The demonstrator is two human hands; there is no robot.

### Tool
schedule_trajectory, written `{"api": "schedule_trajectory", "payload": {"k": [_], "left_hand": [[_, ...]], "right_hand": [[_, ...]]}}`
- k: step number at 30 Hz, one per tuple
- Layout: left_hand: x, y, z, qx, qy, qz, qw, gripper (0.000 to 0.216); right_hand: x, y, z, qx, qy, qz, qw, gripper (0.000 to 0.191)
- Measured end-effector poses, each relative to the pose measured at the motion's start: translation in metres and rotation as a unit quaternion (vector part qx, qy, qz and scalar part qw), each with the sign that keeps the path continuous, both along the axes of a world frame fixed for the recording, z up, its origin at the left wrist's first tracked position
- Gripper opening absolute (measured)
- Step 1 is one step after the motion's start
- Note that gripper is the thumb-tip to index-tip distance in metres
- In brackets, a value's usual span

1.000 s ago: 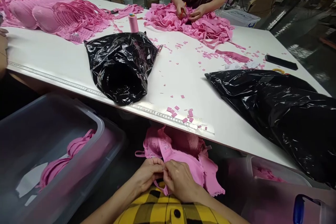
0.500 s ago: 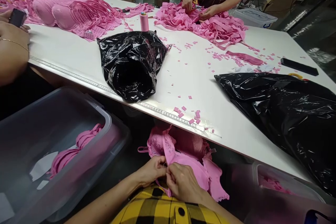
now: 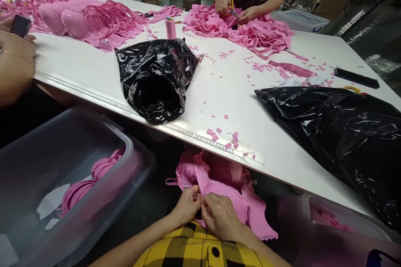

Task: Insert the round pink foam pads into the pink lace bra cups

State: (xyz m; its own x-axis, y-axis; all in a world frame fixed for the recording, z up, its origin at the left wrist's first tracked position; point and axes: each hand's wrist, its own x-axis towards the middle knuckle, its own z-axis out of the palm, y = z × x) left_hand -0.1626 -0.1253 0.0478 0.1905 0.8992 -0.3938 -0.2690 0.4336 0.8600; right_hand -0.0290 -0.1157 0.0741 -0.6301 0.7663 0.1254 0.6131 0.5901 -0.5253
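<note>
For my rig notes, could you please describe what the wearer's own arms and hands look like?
Both forearms are bare, with no sleeves, gloves, rings or watch visible on the left hand or the right hand. Beneath the arms shows a yellow and black checked garment with a black button.

A pink lace bra [image 3: 219,183] lies bunched in the lap below the near edge of the bench [image 3: 219,104], cups up toward the bench, scalloped trim at its right, one narrow strap end pinched between both hands.

Pink bra [image 3: 219,183], black bag [image 3: 156,79], white table [image 3: 275,150]
</note>
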Motion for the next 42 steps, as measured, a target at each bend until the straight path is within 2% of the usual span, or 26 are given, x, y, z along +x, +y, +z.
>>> {"api": "schedule_trajectory", "payload": {"k": [3, 6, 8, 10, 11, 13, 16, 19, 25, 28, 33, 35, 39, 42], "left_hand": [[0.003, 0.003, -0.001, 0.013, 0.016, 0.013, 1.0, 0.026], [0.001, 0.007, 0.008, 0.023, 0.009, 0.018, 1.0, 0.033], [-0.003, 0.01, 0.015, 0.019, -0.01, 0.014, 1.0, 0.037], [-0.009, 0.011, 0.02, 0.018, -0.032, 0.009, 0.999, 0.041], [-0.012, 0.012, 0.021, 0.019, -0.039, 0.008, 0.999, 0.043], [-0.017, 0.012, 0.022, 0.019, -0.05, 0.003, 0.999, 0.046], [-0.022, 0.014, 0.021, 0.012, -0.055, -0.012, 0.998, 0.05], [-0.025, 0.016, 0.022, 0.016, -0.038, -0.018, 0.999, 0.053], [-0.019, 0.018, 0.026, 0.025, -0.001, -0.082, 0.996, 0.037], [-0.014, 0.016, 0.027, 0.04, 0.0, -0.067, 0.997, 0.04], [-0.013, 0.012, 0.028, 0.015, -0.037, 0.009, 0.999, 0.052], [-0.015, 0.011, 0.029, -0.004, -0.055, -0.006, 0.998, 0.052], [-0.019, 0.011, 0.035, -0.013, -0.052, -0.104, 0.993, 0.044], [-0.017, 0.012, 0.039, 0.021, 0.0, -0.099, 0.995, 0.038]], "right_hand": [[0.001, 0.003, 0.006, -0.013, -0.002, 0.004, 1.0, 0.016], [0.014, 0.02, 0.022, -0.049, 0.019, 0.004, 0.999, 0.015], [0.031, 0.037, 0.034, -0.048, 0.035, -0.046, 0.997, 0.014], [0.052, 0.053, 0.041, -0.055, 0.001, -0.119, 0.991, 0.018], [0.061, 0.059, 0.042, -0.081, -0.027, -0.142, 0.986, 0.022], [0.073, 0.064, 0.039, -0.168, -0.047, -0.141, 0.974, 0.028], [0.075, 0.057, 0.029, -0.296, 0.028, -0.095, 0.95, 0.023], [0.065, 0.048, 0.025, -0.348, 0.095, -0.115, 0.926, 0.016], [0.06, 0.049, 0.037, -0.386, 0.184, -0.156, 0.891, 0.017], [0.064, 0.05, 0.039, -0.422, 0.198, -0.153, 0.871, 0.018], [0.067, 0.048, 0.036, -0.422, 0.129, -0.084, 0.894, 0.032], [0.066, 0.047, 0.035, -0.4, 0.122, -0.074, 0.905, 0.036], [0.059, 0.043, 0.036, -0.379, 0.121, -0.1, 0.912, 0.04], [0.056, 0.042, 0.04, -0.391, 0.15, -0.114, 0.901, 0.041]]}}
